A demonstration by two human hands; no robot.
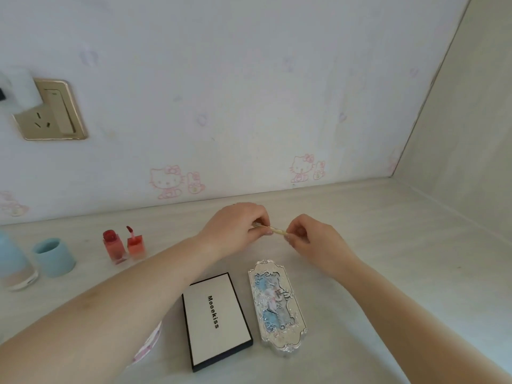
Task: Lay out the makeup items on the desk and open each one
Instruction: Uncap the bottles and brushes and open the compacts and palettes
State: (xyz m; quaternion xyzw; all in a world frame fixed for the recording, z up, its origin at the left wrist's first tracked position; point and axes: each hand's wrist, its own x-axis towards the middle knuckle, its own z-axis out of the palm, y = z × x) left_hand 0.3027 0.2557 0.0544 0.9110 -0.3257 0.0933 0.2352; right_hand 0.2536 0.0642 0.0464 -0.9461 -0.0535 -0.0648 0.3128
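Note:
A thin pale gold makeup pencil (275, 230) is held level above the desk's far middle. My left hand (235, 225) pinches its left end and my right hand (307, 236) pinches its right end. Nearer to me lie a shut white palette with a black rim (216, 320) and an ornate silver and blue case (277, 303), side by side. At the left stands a red lip gloss bottle (114, 246) with its wand cap (135, 243) upright beside it. A blue cap (54, 256) stands next to a blue-topped glass bottle (13, 261).
The pale desk (388, 259) meets a wallpapered wall at the back and a side panel at the right. A gold wall socket (51, 112) sits high on the left. A pink and white object (149, 342) peeks out under my left forearm.

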